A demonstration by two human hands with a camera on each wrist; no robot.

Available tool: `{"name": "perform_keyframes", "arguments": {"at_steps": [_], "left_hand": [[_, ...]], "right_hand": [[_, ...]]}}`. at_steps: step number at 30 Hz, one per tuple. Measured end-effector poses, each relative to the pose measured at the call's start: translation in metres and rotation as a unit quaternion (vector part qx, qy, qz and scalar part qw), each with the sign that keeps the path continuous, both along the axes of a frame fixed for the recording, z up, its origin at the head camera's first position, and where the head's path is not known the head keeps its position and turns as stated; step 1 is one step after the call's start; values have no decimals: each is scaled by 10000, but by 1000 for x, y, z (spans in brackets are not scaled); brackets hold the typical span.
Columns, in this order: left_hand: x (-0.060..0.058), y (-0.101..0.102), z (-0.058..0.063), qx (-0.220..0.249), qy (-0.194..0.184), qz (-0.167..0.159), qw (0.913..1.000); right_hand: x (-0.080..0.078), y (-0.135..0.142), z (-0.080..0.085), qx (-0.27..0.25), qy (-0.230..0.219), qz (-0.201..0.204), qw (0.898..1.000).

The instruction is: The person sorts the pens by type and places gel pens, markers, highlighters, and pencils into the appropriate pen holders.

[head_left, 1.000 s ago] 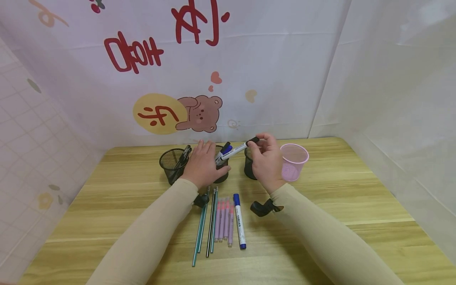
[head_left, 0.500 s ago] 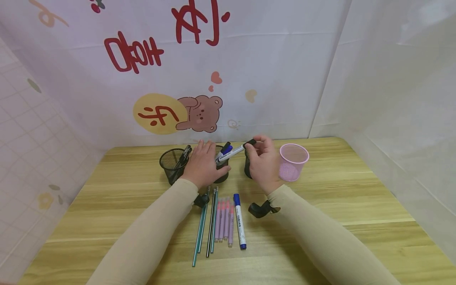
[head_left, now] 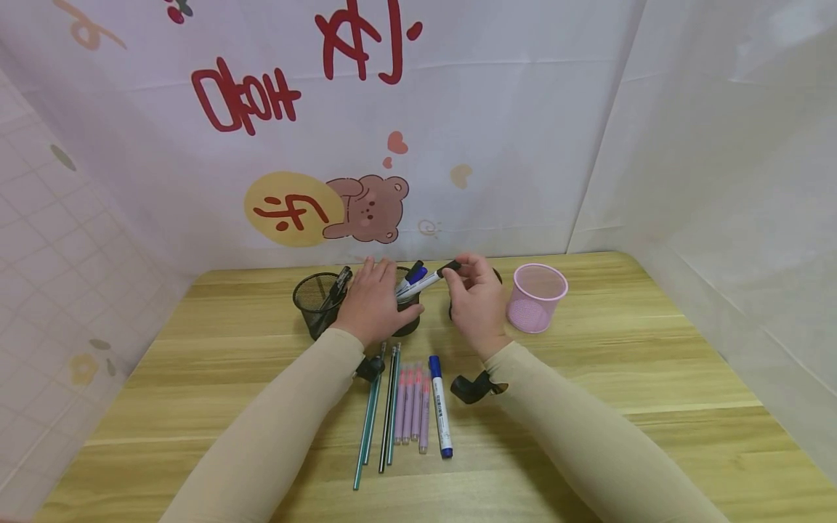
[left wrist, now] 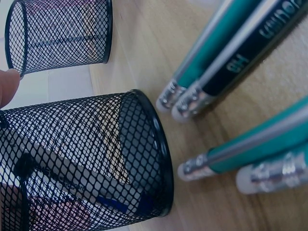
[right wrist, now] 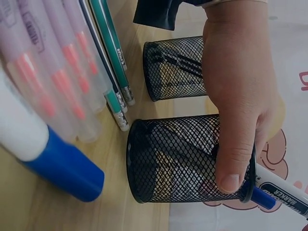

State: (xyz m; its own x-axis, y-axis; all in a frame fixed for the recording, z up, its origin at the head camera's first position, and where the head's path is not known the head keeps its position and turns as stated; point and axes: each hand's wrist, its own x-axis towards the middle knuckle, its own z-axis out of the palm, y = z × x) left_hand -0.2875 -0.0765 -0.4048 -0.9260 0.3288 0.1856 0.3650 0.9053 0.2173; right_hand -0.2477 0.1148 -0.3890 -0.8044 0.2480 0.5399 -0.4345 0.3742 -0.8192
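Note:
My left hand point(head_left: 369, 301) holds a black mesh pen cup point(head_left: 409, 327), its thumb along the outside of the mesh in the right wrist view. Several markers stand in that cup, with a blue cap point(head_left: 416, 274) and a black cap showing at the rim. My right hand point(head_left: 479, 301) pinches the black-capped end of a white marker point(head_left: 421, 285). The marker slants down to the left, its lower end at the mouth of the cup. In the right wrist view, the white marker point(right wrist: 281, 192) crosses the cup's rim beside the blue cap.
Another black mesh cup point(head_left: 314, 309) with dark pens stands left. One more black cup point(head_left: 499, 277) is mostly hidden behind my right hand, beside a pink mesh cup point(head_left: 532, 309). In front lie teal and black pencils point(head_left: 370, 418), several purple highlighters point(head_left: 408, 407) and a blue-capped marker point(head_left: 441, 407).
My right hand has moved left and slightly down, carrying the white marker closer to the cup and uncovering more of the pink cup. My left hand has stayed in place.

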Motion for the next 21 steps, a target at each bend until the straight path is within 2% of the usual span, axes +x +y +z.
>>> {"name": "perform_keyframes", "arguments": {"at_steps": [21], "left_hand": [[-1,0,0,-9,-25,4,10000]], "right_hand": [[1,-10,-10,408,-293,-100,9987]]}}
